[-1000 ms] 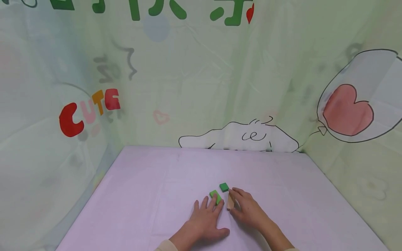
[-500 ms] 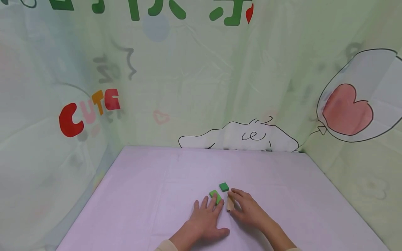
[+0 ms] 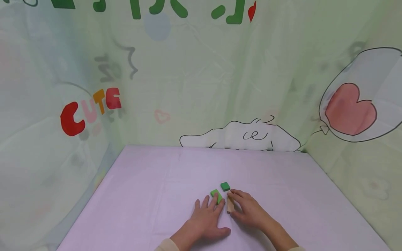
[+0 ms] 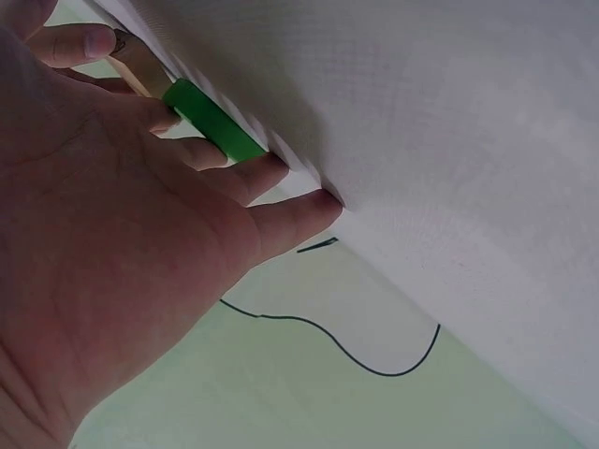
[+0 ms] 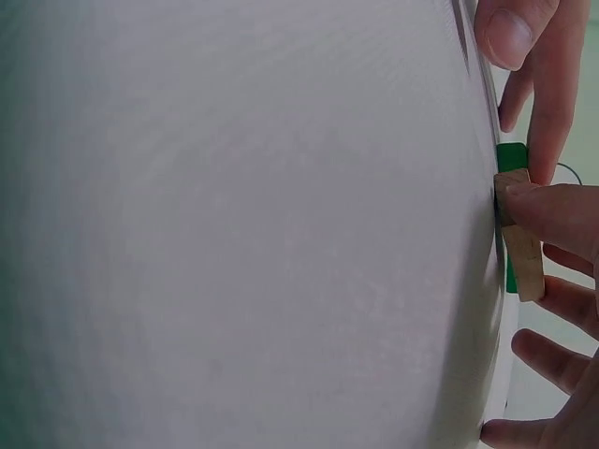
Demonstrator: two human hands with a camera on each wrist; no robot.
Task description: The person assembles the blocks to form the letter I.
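Observation:
In the head view my left hand (image 3: 207, 219) rests spread and palm down on the pale tablecloth. Two of its fingertips touch a light green rectangular block (image 3: 215, 195). To the right, my right hand (image 3: 249, 211) pinches a plain wooden block (image 3: 230, 205) between thumb and fingers, close beside the green one. A small dark green square block (image 3: 225, 186) lies just beyond both. From the right wrist, the wooden block (image 5: 524, 262) shows under the thumb with green behind it. The left wrist view shows a green block (image 4: 215, 122) behind the left fingers.
The lilac-white tablecloth (image 3: 157, 181) spreads around the hands to the table's edges. A printed curtain (image 3: 201, 76) hangs behind and on both sides of the table, with letters, a balloon and a cartoon outline.
The wooden block's near end has shifted slightly toward me in the right hand's pinch. My left hand and both green blocks have stayed put; the head view has shifted slightly.

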